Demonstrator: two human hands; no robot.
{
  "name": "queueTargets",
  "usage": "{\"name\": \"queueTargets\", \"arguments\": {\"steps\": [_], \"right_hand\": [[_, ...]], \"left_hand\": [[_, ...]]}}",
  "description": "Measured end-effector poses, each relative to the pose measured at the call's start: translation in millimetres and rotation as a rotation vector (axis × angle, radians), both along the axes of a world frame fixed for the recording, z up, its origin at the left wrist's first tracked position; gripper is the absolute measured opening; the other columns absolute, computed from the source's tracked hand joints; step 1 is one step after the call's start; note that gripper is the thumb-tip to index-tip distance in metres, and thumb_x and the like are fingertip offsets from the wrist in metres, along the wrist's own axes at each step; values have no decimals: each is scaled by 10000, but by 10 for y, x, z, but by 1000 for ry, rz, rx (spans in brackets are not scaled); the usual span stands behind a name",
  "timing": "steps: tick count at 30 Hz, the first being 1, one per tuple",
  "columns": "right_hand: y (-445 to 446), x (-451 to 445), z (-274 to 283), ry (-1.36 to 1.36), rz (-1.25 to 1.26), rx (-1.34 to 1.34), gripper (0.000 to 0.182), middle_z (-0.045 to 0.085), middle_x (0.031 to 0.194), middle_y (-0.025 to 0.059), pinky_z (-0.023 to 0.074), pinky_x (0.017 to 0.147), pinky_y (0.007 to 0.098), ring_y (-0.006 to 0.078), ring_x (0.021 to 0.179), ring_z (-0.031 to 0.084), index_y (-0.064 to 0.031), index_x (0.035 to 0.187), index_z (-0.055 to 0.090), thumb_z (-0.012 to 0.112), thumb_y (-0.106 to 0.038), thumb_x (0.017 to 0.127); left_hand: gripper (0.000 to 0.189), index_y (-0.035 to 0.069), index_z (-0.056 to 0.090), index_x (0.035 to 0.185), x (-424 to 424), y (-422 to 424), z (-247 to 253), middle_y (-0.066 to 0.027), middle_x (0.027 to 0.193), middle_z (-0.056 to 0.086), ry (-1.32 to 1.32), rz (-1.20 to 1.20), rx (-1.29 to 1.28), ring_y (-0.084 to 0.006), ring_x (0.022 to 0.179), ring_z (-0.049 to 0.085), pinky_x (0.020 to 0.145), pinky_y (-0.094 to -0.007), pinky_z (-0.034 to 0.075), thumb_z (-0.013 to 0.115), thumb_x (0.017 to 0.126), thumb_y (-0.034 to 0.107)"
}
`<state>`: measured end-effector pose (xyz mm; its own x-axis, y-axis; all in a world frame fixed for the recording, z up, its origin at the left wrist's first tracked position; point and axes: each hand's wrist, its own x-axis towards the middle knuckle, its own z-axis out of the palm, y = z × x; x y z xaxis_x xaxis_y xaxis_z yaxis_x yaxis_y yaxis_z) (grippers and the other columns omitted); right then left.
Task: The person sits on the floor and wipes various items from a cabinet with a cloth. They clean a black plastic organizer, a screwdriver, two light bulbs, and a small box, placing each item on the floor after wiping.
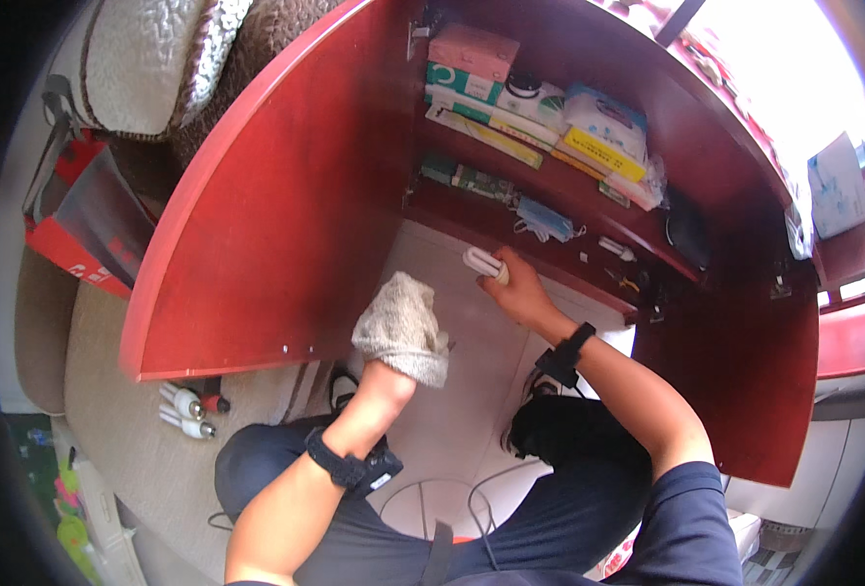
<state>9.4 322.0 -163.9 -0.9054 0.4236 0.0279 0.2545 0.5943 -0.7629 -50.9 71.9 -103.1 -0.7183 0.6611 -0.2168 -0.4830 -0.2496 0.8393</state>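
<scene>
My right hand [518, 288] grips a white compact fluorescent bulb [485, 261] by its base, the glass tubes pointing left. It is held in front of the lower shelf of an open red wooden cabinet [593, 282]. A grey knitted cloth [401, 326] covers my left hand [387, 382] down to the wrist, so its fingers are hidden. That hand is raised beside the open left cabinet door [271, 242], apart from the bulb. Another compact fluorescent bulb [615, 249] lies on the lower shelf, near pliers [626, 282] with yellow on the handles.
Blue face masks [544, 218] lie on the lower shelf. Boxes [473, 55] and packets fill the upper one. Two more bulbs [187, 410] rest on a beige sofa seat [125, 351] at left, under the door edge. The right door [740, 381] stands open beside my right arm.
</scene>
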Motion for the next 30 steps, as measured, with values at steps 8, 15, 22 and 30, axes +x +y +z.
{"name": "queueTargets", "arguments": {"steps": [8,15,22,30], "right_hand": [[740,-856,-1176,-220,-31,125,425,708,973,219,547,786,485,419,950,703,-48,1147,604,766,-303,849],[692,-1493,-1846,-302,-58,101,479,710,991,251,551,825,536,447,971,692,-14,1129,603,760,-368,847],[996,-1904,-2061,-419,-109,444,498,696,1145,224,557,866,548,402,1068,680,-60,1197,598,770,-318,807],[761,-2326,-1973,-256,-159,648,772,582,1377,197,461,1021,593,398,1274,549,-58,1392,515,793,-402,758]], "left_hand": [[158,80,646,764,-387,182,151,-181,806,633,1056,-428,-812,-375,809,627,708,-465,511,709,748,224],[157,68,680,753,-152,-155,-1200,-187,694,626,347,-244,-644,-324,655,649,596,-449,464,619,871,152],[136,39,637,902,-598,315,-353,-75,687,586,835,-341,-671,-229,680,621,598,-357,479,591,927,165],[154,43,705,1016,-772,273,-274,-65,879,687,796,-489,-719,-199,802,676,680,-342,544,669,920,158]]}}
